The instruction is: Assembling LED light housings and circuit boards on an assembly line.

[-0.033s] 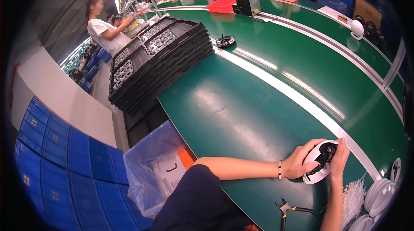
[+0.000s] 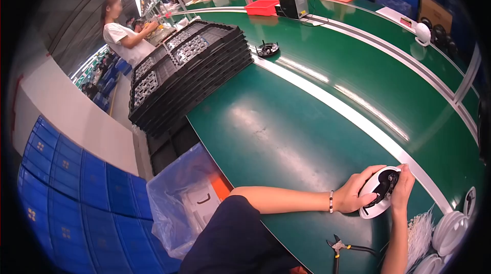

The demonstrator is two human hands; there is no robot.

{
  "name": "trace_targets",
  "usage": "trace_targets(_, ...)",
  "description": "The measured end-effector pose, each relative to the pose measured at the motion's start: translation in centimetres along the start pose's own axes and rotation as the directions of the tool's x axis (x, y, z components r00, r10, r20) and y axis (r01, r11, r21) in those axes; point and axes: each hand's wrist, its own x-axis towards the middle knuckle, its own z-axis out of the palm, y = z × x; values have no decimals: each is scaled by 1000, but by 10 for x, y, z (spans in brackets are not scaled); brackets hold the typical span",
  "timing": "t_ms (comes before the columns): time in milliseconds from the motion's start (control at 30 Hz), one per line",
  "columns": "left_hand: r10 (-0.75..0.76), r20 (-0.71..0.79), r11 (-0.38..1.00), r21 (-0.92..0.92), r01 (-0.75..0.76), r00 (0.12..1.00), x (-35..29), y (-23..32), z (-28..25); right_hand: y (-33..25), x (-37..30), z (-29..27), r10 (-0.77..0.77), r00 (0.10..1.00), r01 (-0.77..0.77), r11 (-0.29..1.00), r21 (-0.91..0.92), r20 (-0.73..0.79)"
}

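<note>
Above the right part of the green bench, my two hands hold a white oval plastic housing with a black inner part [image 2: 381, 191]. My left hand [image 2: 352, 195] closes round its left side, the thumb lying over the black part. Along the right edge, my right hand [image 2: 401, 189] is wrapped with its fingers near the top rim. The housing is tilted, its open side facing up toward me. Below my hands lie diagonal cutters [image 2: 337, 247] with black and yellow handles, jaws apart. My palms and the housing's underside are hidden.
White cable ties [image 2: 420, 238] and round white covers [image 2: 450, 234] lie at the right. A plastic-lined bin [image 2: 174, 207] stands at the bench's left edge, near stacked black trays [image 2: 204, 69]. A black ring-shaped part [image 2: 267, 49] sits by the green conveyor [image 2: 353, 74]. Other people work farther off.
</note>
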Motion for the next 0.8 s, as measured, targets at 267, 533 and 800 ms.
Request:
trace_targets(267, -18, 34, 999, 34, 17, 999, -1, -6, -2, -41, 7, 4, -130, 990, 140, 966, -217, 60)
trace_targets(533, -73, 61, 997, 31, 71, 995, -3, -5, -2, -32, 6, 7, -148, 985, 168, 937, -306, 86)
trace_targets(800, -84, 53, 995, -50, 87, 995, -2, -19, -6, -50, 12, 18, -147, 962, 246, 834, -494, 230)
